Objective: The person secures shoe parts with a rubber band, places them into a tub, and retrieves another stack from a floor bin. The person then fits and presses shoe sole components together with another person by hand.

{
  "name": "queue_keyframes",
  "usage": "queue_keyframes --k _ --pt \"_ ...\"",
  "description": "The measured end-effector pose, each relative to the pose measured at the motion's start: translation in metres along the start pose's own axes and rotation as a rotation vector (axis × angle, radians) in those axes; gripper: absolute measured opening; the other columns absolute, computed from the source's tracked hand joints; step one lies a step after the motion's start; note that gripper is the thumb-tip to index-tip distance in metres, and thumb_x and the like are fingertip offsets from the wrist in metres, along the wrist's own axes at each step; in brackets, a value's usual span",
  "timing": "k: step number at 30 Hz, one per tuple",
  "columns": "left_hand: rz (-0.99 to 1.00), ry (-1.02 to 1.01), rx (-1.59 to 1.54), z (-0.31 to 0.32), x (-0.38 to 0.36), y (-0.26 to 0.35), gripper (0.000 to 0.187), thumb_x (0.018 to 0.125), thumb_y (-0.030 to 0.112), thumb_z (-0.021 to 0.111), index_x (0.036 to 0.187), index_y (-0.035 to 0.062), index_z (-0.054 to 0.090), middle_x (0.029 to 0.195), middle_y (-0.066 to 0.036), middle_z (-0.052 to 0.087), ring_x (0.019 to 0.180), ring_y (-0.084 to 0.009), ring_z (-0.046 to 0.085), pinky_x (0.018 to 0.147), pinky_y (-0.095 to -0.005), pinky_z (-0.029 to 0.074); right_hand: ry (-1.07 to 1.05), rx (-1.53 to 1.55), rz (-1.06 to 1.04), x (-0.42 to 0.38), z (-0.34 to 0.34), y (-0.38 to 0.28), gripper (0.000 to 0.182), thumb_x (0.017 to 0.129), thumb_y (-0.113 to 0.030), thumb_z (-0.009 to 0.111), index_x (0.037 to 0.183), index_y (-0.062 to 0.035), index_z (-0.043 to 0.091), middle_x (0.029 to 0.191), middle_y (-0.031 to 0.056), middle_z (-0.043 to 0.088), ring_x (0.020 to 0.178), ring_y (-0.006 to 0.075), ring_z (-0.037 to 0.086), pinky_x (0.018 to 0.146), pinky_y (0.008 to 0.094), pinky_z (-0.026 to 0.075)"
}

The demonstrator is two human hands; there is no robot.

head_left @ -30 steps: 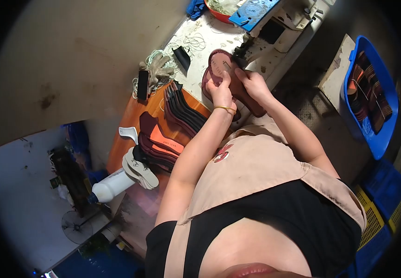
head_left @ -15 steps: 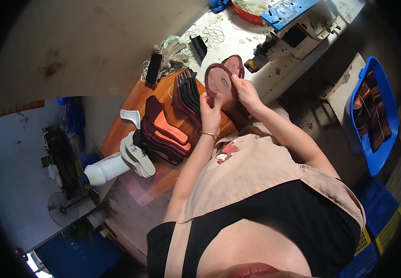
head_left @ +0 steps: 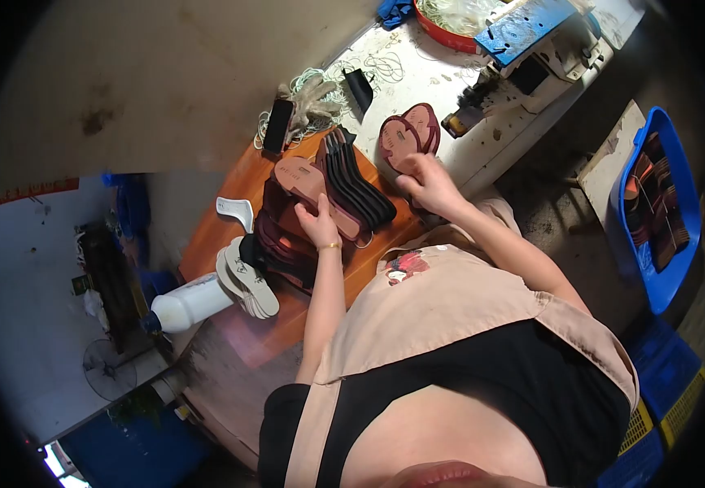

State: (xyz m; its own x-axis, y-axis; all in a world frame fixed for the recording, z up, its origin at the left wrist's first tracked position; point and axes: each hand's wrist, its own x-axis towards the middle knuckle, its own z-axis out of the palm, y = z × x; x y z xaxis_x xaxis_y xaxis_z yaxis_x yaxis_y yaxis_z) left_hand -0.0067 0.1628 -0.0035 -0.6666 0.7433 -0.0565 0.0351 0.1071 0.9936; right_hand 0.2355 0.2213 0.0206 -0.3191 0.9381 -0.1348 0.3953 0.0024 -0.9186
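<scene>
My left hand (head_left: 321, 224) is closed on a pinkish-brown shoe insole (head_left: 297, 174) with a maroon edge, holding it over the wooden tabletop beside a row of dark insoles (head_left: 359, 185). My right hand (head_left: 434, 187) has curled fingers at the near end of another pinkish-brown insole (head_left: 399, 143). A further matching insole (head_left: 424, 122) lies partly behind that one. Below my left hand sits a pile of maroon insoles (head_left: 275, 244), partly covered. Pale grey insoles (head_left: 246, 281) are stacked at its left.
A white bottle (head_left: 194, 305) and a white curved piece (head_left: 236, 211) are at the left. A phone (head_left: 277, 126) and glove (head_left: 312, 99) lie at the back. A machine (head_left: 531, 73) stands on the white table. A blue basket (head_left: 660, 276) with soles is at right.
My left hand has moved left with one insole, away from my right hand. The right hand has come nearer my body, and its insole now shows separately.
</scene>
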Motion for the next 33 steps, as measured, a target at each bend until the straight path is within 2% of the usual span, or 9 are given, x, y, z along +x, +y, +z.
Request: queue_keyframes --k 3,7,17,19,21,23,24,27,33 --pt "0.035 -0.339 -0.251 0.007 -0.027 0.057 0.034 0.081 0.003 0.065 0.110 0.0042 0.048 0.111 -0.005 0.055 0.102 -0.0145 0.051 0.091 -0.0286 0.040 -0.209 0.787 0.371 0.008 0.005 -0.036 0.053 0.079 -0.028 0.070 0.119 -0.0034 0.045 0.107 0.0048 0.052 0.088 0.0125 0.054 0.071 0.0254 0.046" --pt "-0.089 -0.661 -0.309 0.019 -0.043 0.084 0.036 0.081 0.003 0.065 0.114 0.0066 0.049 0.112 -0.002 0.056 0.104 -0.0134 0.051 0.095 -0.0284 0.038 -0.150 1.179 0.160 0.017 -0.022 -0.080 0.037 0.078 -0.013 0.070 0.109 -0.0004 0.054 0.097 0.0066 0.062 0.080 0.0114 0.061 0.070 0.0249 0.052" --pt "0.157 -0.262 -0.349 0.101 -0.036 0.123 0.011 0.082 0.010 0.066 0.089 0.0028 0.062 0.082 0.001 0.061 0.074 -0.0063 0.054 0.070 -0.0202 0.044 0.140 1.213 0.165 0.001 -0.058 -0.077 0.028 0.079 -0.006 0.067 0.103 0.0026 0.056 0.094 0.0109 0.064 0.079 0.0162 0.064 0.069 0.0291 0.054" --pt "-0.316 -0.267 -0.741 0.102 -0.034 0.127 0.009 0.083 0.009 0.065 0.088 0.0032 0.062 0.082 0.000 0.060 0.073 -0.0081 0.055 0.070 -0.0204 0.044 0.134 1.277 0.125 0.002 -0.056 -0.074 0.027 0.080 -0.006 0.065 0.104 0.0025 0.056 0.095 0.0106 0.064 0.079 0.0166 0.064 0.068 0.0307 0.055" --pt "-0.392 -0.285 -0.720 0.101 -0.040 0.129 0.007 0.084 0.009 0.063 0.089 0.0044 0.062 0.081 -0.001 0.060 0.072 -0.0106 0.055 0.072 -0.0221 0.045 0.143 1.272 0.172 0.000 -0.062 -0.073 0.026 0.081 -0.005 0.064 0.105 0.0019 0.056 0.095 0.0098 0.064 0.079 0.0165 0.064 0.068 0.0317 0.055" --pt "0.101 -0.354 -0.278 0.101 -0.045 0.120 0.007 0.084 0.007 0.063 0.090 0.0045 0.062 0.082 -0.003 0.059 0.075 -0.0148 0.056 0.074 -0.0262 0.045 0.172 1.295 0.198 -0.002 -0.062 -0.068 0.027 0.081 -0.005 0.064 0.105 0.0013 0.056 0.095 0.0089 0.064 0.079 0.0159 0.064 0.068 0.0314 0.055" --pt "0.703 -0.398 0.181 0.101 -0.042 0.122 0.010 0.082 0.005 0.064 0.092 0.0034 0.061 0.086 -0.006 0.058 0.081 -0.0182 0.056 0.075 -0.0288 0.045 0.168 1.295 0.208 -0.005 -0.063 -0.070 0.027 0.081 -0.005 0.064 0.105 0.0013 0.056 0.095 0.0089 0.064 0.079 0.0159 0.064 0.068 0.0314 0.055" --pt "0.936 -0.404 0.362 0.103 -0.041 0.113 0.022 0.081 0.005 0.063 0.103 0.0086 0.060 0.104 -0.013 0.052 0.088 -0.0269 0.056 0.079 -0.0317 0.046 0.197 1.222 0.146 -0.007 -0.072 -0.079 0.027 0.081 -0.006 0.064 0.106 0.0009 0.055 0.093 0.0081 0.064 0.079 0.0154 0.063 0.069 0.0306 0.055" --pt "0.630 -0.892 0.311 0.124 -0.044 0.097 0.026 0.085 0.011 0.058 0.112 0.0110 0.056 0.104 -0.014 0.053 0.097 -0.0305 0.054 0.087 -0.0347 0.042 0.437 1.409 0.257 -0.029 -0.071 -0.052 0.022 0.084 -0.007 0.060 0.103 0.0024 0.054 0.096 0.0110 0.062 0.084 0.0194 0.063 0.077 0.0348 0.054"
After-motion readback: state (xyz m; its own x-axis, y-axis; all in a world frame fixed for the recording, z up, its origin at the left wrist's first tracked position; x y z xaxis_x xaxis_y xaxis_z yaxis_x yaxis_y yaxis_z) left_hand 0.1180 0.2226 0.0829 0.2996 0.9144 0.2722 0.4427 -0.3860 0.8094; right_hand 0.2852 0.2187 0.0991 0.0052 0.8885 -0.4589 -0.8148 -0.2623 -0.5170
